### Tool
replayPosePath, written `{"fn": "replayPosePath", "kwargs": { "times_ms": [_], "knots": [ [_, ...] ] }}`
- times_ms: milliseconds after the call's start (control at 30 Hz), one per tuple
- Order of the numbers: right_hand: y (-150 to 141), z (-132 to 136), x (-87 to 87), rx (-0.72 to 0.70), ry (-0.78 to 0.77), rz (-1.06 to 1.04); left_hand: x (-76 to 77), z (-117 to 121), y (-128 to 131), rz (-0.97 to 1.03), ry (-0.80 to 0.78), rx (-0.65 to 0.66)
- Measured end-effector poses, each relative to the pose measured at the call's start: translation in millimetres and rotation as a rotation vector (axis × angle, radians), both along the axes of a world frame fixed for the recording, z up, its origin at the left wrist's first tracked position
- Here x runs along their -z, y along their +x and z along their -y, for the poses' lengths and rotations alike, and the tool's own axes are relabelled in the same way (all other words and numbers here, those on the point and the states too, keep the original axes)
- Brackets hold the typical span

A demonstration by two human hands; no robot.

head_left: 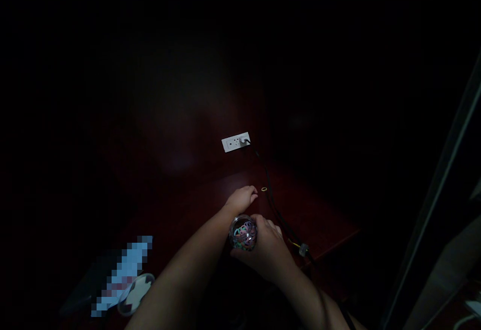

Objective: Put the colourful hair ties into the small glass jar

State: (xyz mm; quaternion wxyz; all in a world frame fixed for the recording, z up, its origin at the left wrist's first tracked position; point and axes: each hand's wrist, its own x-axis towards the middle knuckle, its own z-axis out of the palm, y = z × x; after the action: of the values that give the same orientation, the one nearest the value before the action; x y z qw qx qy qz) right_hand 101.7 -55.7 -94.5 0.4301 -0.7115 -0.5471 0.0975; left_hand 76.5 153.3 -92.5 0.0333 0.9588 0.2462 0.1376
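Note:
The scene is very dark. My right hand (268, 250) is wrapped round a small clear jar (243, 233) filled with several coloured rubber bands. My left hand (242, 198) reaches forward over the dark red table (323, 219), its fingers curled downward near a single yellowish rubber band (264, 189) lying on the surface just to its right. I cannot make out whether the left fingers pinch anything.
A white wall socket (236, 142) with a plug in it sits behind the table; a black cable (276, 209) runs from it across the table to a small connector (303, 250). A round white lid (136, 288) lies at the lower left.

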Motion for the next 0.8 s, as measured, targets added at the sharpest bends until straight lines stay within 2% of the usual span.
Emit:
{"fn": "replayPosePath", "kwargs": {
  "times_ms": [133,300,367,500,633,733,800],
  "knots": [
    [-0.4,-0.4,-1.2,0.015,-0.007,0.003,0.1,-4.9,9.6,-0.004,0.019,0.103],
    [0.2,-3.7,3.4,0.011,0.002,-0.004,-1.3,-12.1,21.7,-0.031,0.03,0.135],
    [0.2,-4.3,4.5,0.014,0.005,-0.007,-1.5,-14.0,24.4,-0.019,0.023,0.12],
    [0.2,-4.7,3.6,-0.002,0.0,-0.006,0.8,-14.4,22.4,0.003,0.023,-0.001],
    [0.8,-4.4,4.0,0.008,-0.008,0.014,5.1,-7.2,0.6,0.082,-0.07,-0.099],
    [1.3,-4.2,5.6,0.028,-0.014,0.039,1.8,3.9,-34.1,0.149,-0.227,-0.179],
    [0.2,-5.3,6.1,0.03,-0.024,0.062,-8.2,13.5,-63.1,0.161,-0.322,-0.202]
  ]
}}
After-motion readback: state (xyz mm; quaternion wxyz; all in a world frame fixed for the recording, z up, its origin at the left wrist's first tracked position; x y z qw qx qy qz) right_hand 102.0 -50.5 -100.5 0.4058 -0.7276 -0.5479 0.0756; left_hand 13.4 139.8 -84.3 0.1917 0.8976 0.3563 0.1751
